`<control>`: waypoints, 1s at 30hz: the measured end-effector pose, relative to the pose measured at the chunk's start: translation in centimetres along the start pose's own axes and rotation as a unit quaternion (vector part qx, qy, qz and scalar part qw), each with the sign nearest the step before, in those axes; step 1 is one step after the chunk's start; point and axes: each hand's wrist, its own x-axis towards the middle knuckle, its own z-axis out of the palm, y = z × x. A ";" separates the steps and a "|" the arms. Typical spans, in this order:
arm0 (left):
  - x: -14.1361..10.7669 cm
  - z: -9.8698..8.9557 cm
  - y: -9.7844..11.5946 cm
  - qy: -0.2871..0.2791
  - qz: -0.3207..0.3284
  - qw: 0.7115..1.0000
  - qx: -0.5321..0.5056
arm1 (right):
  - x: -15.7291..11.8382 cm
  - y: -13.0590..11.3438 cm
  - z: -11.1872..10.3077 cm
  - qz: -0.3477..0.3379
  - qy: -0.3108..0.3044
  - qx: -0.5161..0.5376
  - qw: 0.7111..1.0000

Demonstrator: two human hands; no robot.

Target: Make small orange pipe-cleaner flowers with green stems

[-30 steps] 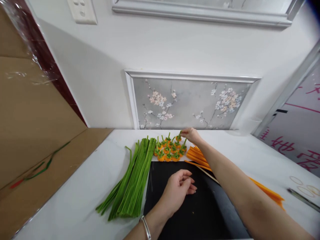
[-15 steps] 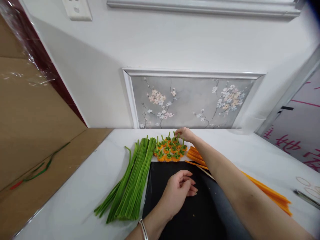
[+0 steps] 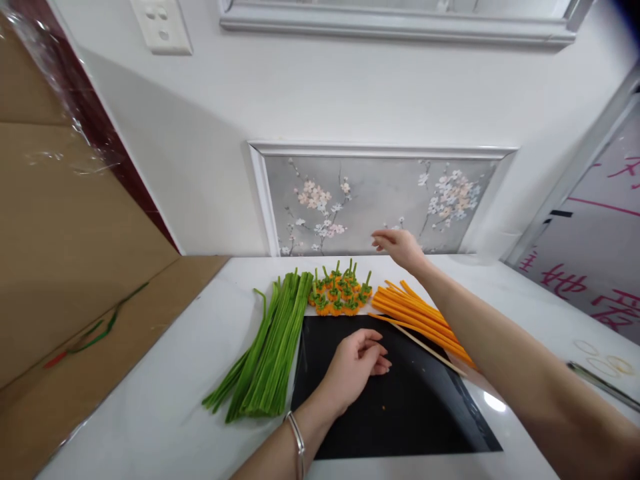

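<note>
Small orange-and-green pieces (image 3: pixel 337 305) are set in a tight cluster on the tabletop (image 3: pixel 160 413), btwn the bundle of green stems (image 3: pixel 273 353) (on the L) and the loose orange stems (image 3: pixel 417 313) on the R, just beyond the black mat (image 3: pixel 400 413). The right hand (image 3: pixel 401 249) is held above the far edge, clear of the cluster; its fingers are bent and gathered, w/ nothing visible in them (whether the tips touch can't be told). The left hand (image 3: pixel 353 367) is held over the mat, its fingers loosely curled, nothing gripped. Each piece is prob. best pinched by its green stalk (image 3: pixel 369 278) and moved straight up or down, since neighbours are packed close & could be tipped. The right forearm (image 3: pixel 500 360) is best kept high, esp. near the orange stems, so none are dragged.
</note>
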 end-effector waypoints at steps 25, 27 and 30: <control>1.7 -0.3 0.8 -0.063 0.129 0.974 0.174 | -19.3 -5.7 1.4 -0.014 0.088 0.154 0.984; 2.0 -0.4 0.9 -0.077 0.135 0.970 0.187 | -19.8 -5.4 1.8 -0.017 0.061 0.113 0.992; 2.2 -0.6 0.9 -0.081 0.161 0.958 0.224 | -20.6 -5.0 1.7 -0.027 0.020 0.049 0.998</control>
